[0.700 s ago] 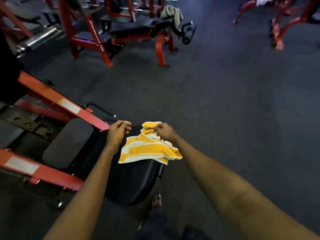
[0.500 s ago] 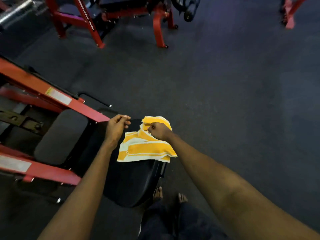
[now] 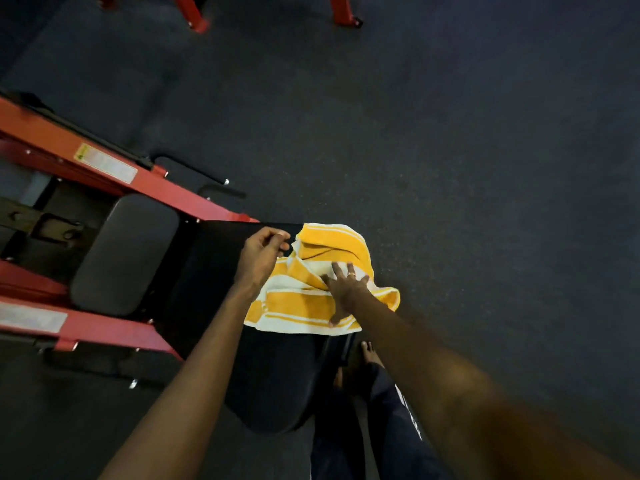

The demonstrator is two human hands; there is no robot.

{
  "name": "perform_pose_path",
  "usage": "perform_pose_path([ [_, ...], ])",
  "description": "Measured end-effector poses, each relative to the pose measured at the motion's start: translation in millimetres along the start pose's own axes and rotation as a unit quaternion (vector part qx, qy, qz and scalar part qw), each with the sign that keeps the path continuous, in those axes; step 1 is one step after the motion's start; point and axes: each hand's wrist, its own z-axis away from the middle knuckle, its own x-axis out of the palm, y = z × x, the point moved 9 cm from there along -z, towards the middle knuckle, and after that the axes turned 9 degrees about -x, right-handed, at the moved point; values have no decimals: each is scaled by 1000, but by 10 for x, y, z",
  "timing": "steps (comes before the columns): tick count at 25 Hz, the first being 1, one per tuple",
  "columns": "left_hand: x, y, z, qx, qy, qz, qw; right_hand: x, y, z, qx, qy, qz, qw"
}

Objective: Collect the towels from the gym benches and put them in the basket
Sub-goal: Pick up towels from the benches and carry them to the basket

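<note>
Looked straight down on a black bench pad (image 3: 273, 375), stretched from mid-view toward 6 o'clock. Found the yellow-and-white striped towel (image 3: 298, 303) crumpled on the pad's 1 o'clock corner, with its 3 o'clock side hanging past the edge above the dark floor (image 3: 450, 168). Had the right hand (image 3: 346, 289) flat on the towel's middle, fingers straight and spread toward 12 o'clock, thumb lying toward 6 o'clock, a ring (image 3: 351, 273) on one finger. Held the left hand (image 3: 259, 258) over the pad at 9 o'clock of the towel, fingers curled, with fingertips and thumb drawn together just beside the towel's 10 o'clock edge. Could not tell whether pinching cloth or nothing. Had the two hands near each other but apart, a rumpled fold of towel between them, both bare forearms reaching in from 6 o'clock.

Saw a smaller grey seat pad (image 3: 124, 254) at 9 o'clock of the black pad, set between two red frame rails (image 3: 45, 140), each with a pale label. Noted a black handle bar (image 3: 194, 169) just beyond the upper rail, toward 10 o'clock of the towel. Caught red machine legs (image 3: 192, 15) at 12 o'clock, cut off by the top edge of the view. Made out bare toes (image 3: 369, 348) and a dark trouser leg (image 3: 394, 420) at 5 o'clock of the towel, just beside the pad's right edge.
</note>
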Motion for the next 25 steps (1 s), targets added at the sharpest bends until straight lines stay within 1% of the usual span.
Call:
perform_pose_path([
  [1, 24, 23, -23, 0, -3, 1, 1000, 73, 25, -14, -2, 13, -19, 1000],
  [4, 102, 101, -131, 12, -13, 8, 1000, 5, 52, -28, -16, 127, -51, 990],
  [5, 131, 125, -157, 14, -15, 10, 1000, -13, 61, -27, -17, 146, -56, 988],
  [7, 190, 193, -164, 19, -22, 18, 999, -13, 88, 27, -2, 147, -95, 984],
  [10, 304, 390, -99, 26, -38, 15, 999, -111, 169, 274, 38, 140, -196, 970],
  [11, 348, 547, -51, 35, -44, 7, 998, -209, 211, 382, 43, 143, -218, 964],
  [13, 442, 1002, 44, 65, -54, 8, 996, -570, 378, 645, 48, 167, -223, 959],
  [15, 537, 1529, 100, 104, -52, 14, 993, -1006, 687, 924, 56, 214, -227, 948],
  [18, 755, 2343, 181, 161, -54, 16, 985, -1613, 1260, 1344, 72, 249, -260, 930],
  [21, 1066, 3077, 226, 193, -51, 17, 980, -2269, 1837, 1929, 65, 319, -322, 889],
  [25, 1566, 3933, 131, 216, -43, 32, 975, -3061, 2627, 2538, 29, 419, -408, 810],
])
